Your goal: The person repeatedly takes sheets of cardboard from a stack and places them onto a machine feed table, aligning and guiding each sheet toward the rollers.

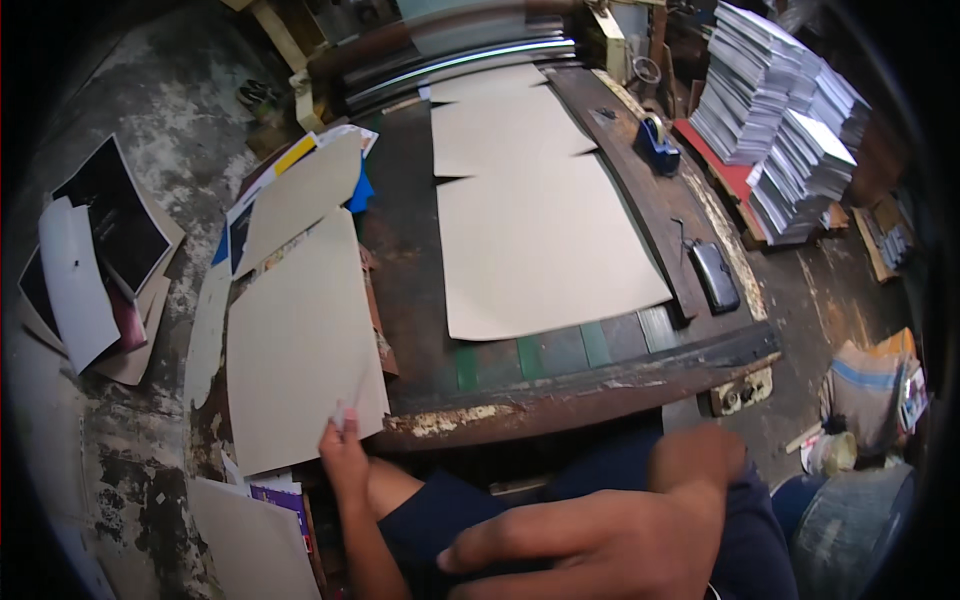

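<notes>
At the lower right corner of a large beige cardboard sheet (300,340), my left hand (346,455) has its fingertips bunched over the board. A faint pale streak rises from those fingertips; blur hides what it is. Close to the camera, over my lap, my right hand (610,540) points its fingers leftward and apart, and I see nothing in them. Ahead of me, notched beige cardboard pieces (540,230) lie in a line on the dark machine bed (405,280), their far end near a metal roller (470,62).
To the right are a tape dispenser (657,146), a black case (714,277) and tall paper stacks (745,90). Dark printed sheets (115,215) lie on the left floor. Another board (255,540) stands low left. A sack (862,385) and drum (855,525) sit lower right.
</notes>
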The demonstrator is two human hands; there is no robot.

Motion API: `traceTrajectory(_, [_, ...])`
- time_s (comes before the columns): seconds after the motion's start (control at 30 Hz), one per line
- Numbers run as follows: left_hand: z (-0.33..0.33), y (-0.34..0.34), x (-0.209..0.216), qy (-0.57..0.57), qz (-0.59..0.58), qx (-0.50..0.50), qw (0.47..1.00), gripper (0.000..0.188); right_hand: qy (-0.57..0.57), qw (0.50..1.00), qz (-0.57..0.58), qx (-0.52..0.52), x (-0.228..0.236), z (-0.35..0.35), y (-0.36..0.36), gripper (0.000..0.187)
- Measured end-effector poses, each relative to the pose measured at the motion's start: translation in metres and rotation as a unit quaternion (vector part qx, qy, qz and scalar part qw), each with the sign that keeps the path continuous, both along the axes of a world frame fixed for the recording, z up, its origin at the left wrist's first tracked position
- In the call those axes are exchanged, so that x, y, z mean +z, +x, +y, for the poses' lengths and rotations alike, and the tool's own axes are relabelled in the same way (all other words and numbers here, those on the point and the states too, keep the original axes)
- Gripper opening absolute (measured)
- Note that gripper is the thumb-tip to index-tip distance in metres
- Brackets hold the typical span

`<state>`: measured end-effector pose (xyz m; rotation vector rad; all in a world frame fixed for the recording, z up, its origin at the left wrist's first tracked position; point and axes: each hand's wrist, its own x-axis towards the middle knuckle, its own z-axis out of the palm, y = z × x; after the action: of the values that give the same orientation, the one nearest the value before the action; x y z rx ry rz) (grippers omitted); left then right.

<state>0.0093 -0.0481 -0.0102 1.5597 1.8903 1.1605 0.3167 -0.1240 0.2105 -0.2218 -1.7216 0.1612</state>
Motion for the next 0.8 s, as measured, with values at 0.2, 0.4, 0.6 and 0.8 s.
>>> traceTrajectory(0.2, [0.000, 0.002, 0.033, 0.173, -0.368, 0.083, 0.910, 0.038, 0.060, 0.997, -0.012, 0.044, -0.001, 0.025, 0.039, 0.016])
traceTrajectory(0.4, [-0.019, 0.052, 0.035, 0.121, 0.055, -0.079, 0.988, 0.025, -0.352, 0.926, -0.097, 0.094, -0.094, 0.038, 0.056, 0.035])
traceTrajectory(0.6, [-0.030, 0.068, 0.049, 0.051, 0.107, -0.322, 0.939, 0.035, -0.770, 0.568, 0.175, 0.232, -0.215, 0.056, 0.046, 0.048])
traceTrajectory(0.8, [-0.029, 0.059, 0.060, 0.002, 0.285, -0.312, 0.906, 0.047, -0.793, 0.487, 0.298, 0.212, -0.273, 0.031, 0.032, 0.031])
